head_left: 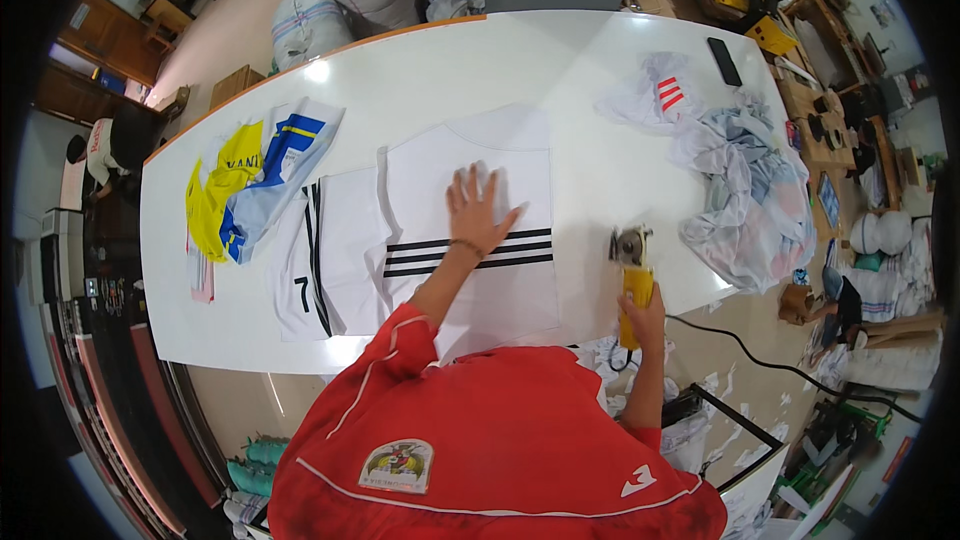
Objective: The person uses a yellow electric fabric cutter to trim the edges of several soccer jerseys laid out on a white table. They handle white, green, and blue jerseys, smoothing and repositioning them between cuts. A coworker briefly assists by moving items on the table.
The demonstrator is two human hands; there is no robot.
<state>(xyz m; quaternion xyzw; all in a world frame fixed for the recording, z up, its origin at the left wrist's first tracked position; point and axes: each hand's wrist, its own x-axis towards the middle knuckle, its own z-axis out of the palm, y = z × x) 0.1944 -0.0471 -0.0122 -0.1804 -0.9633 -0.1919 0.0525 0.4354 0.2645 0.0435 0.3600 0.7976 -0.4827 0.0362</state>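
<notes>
I have the left hand (pixel 480 218) splayed, palm down, on the white striped fabric (pixel 520 185) mid-table, while the right hand (pixel 647 318) grasps a yellow corded tool (pixel 636 285), right of that fabric; farther out on the white table (pixel 600 175), I see yellow-and-blue cloth (pixel 212 210) leftward and crumpled pale cloth (pixel 745 210) rightward, near a black phone (pixel 723 61)

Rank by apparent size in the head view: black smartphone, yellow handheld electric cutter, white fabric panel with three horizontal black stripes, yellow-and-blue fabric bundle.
1. White fabric panel with three horizontal black stripes
2. Yellow-and-blue fabric bundle
3. Yellow handheld electric cutter
4. Black smartphone
</notes>
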